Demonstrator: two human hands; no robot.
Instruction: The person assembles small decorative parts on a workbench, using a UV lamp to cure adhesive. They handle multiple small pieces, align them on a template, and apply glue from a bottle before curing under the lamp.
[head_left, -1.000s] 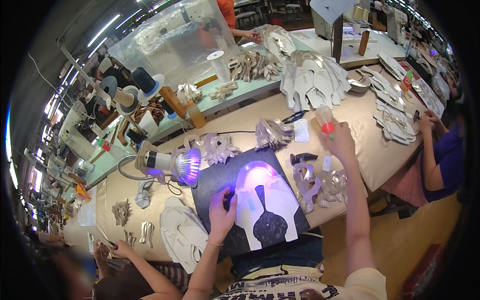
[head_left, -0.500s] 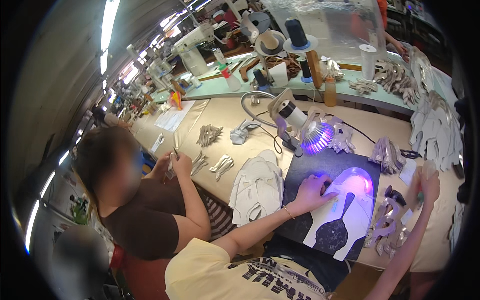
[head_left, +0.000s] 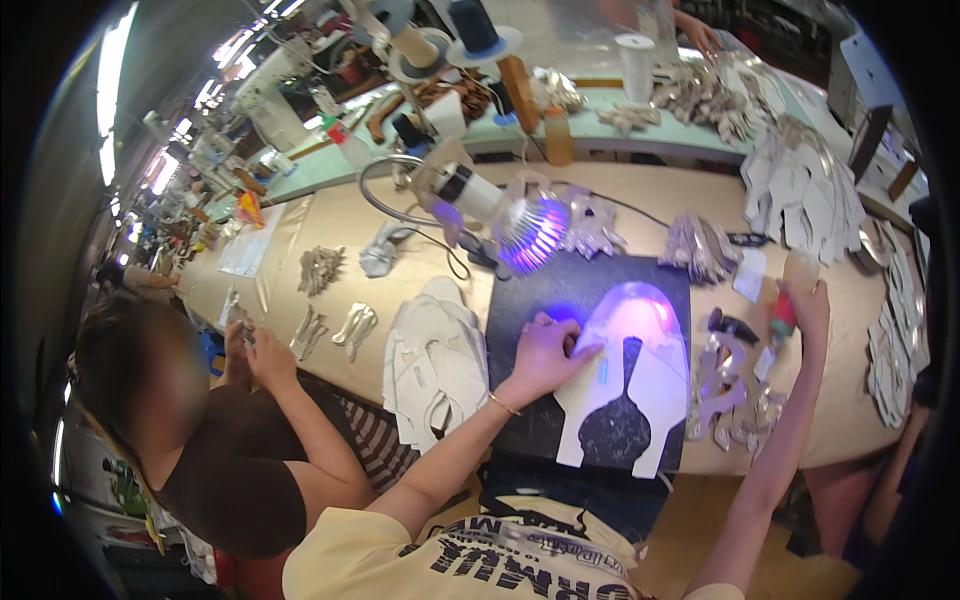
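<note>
A white U-shaped shoe upper piece point(head_left: 655, 365) lies on a dark board, its rounded toe lit violet-pink by a lamp. My left hand point(head_left: 552, 355) rests at its left edge, thumb pressed on the piece and the other fingers curled. To the right, my right hand point(head_left: 808, 308) is raised and wrapped around a squeeze bottle point(head_left: 784, 318) with a translucent body and red and green lower end. The bottle tilts nozzle-down, apart from the shoe piece. Below it lie curved silvery pieces point(head_left: 712, 390) and a small dark tool point(head_left: 733, 325).
The dark board point(head_left: 520, 420) lies under the shoe piece. A gooseneck lamp point(head_left: 530, 235) hangs over its far edge. White upper pieces point(head_left: 435, 350) are stacked at left, beside a seated co-worker point(head_left: 250, 430). Bundled pieces point(head_left: 698, 245) and thread spools point(head_left: 475, 30) stand farther back.
The view has turned right, so the scene sits farther left. My left hand stays on the shoe piece. My right hand still holds the bottle, whose red and green end now shows more clearly.
</note>
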